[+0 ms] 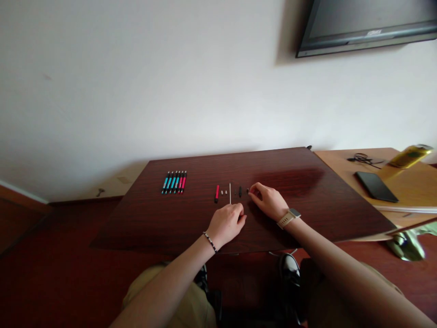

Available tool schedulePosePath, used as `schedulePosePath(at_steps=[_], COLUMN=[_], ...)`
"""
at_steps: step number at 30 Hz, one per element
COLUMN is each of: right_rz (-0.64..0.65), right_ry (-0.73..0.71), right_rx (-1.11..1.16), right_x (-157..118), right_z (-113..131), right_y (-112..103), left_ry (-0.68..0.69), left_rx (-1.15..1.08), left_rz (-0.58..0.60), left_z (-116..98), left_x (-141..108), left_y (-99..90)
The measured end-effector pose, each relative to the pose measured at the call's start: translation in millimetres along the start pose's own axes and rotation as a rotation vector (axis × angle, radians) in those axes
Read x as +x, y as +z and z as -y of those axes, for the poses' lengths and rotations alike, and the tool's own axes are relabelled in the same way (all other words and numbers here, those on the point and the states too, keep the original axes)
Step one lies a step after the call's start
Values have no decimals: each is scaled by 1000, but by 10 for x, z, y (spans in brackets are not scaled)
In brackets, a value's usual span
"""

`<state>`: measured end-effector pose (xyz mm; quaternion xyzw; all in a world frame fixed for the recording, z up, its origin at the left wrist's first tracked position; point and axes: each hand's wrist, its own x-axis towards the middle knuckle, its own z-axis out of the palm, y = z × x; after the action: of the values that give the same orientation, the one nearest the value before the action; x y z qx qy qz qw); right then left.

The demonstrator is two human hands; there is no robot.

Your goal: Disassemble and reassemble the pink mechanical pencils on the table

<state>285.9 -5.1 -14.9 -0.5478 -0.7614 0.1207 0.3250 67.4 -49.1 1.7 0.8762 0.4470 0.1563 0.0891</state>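
Pen parts lie in a row on the dark wooden table (201, 223): a red barrel (216, 193), two small pale tips (224, 192), a thin white refill (230, 193), a tiny spring-like piece (235, 192) and a black piece (240, 192). My left hand (228, 223) rests curled just below the refill, fingers folded in, with nothing visible in them. At the right end of the row, my right hand (268, 199) has thumb and forefinger together at a small dark part (247, 190); whether it is gripped is too small to tell.
Several blue and red pens (174, 182) lie side by side at the left. On the lighter desk (413, 182) at the right are a black phone-like slab (376, 186), a black cable (365, 159) and a yellow can (410, 156). A screen (368, 27) hangs above.
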Motion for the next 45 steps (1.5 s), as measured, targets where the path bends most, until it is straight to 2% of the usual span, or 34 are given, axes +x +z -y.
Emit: schedulePosePath(at_steps=[5,10,26,30,34,39,45], right_rz=[-2,50,99,54,33,138,242], right_ry=[24,48,21,45,14,-83,-147], right_rx=[-43,-95,-127,-107,-53,-6,-9], right_x=[-3,90,92,55,-73,-320,-492], right_z=[-76,-204,-168,-76,131,368,420], right_y=[22,74,87,54,50,113,86], left_ry=[0,6,10,9,12,-32,-43], left_rx=[5,0,-3,9,33,72,102], left_rz=[0,-5,11,18,29,35,31], left_z=[-12,-13,-24,-29,-25,-7,8], left_x=[-13,-15,-41,-56,-64,-78,-147], left_y=[-6,-6,-31,-35,-25,-21,-59])
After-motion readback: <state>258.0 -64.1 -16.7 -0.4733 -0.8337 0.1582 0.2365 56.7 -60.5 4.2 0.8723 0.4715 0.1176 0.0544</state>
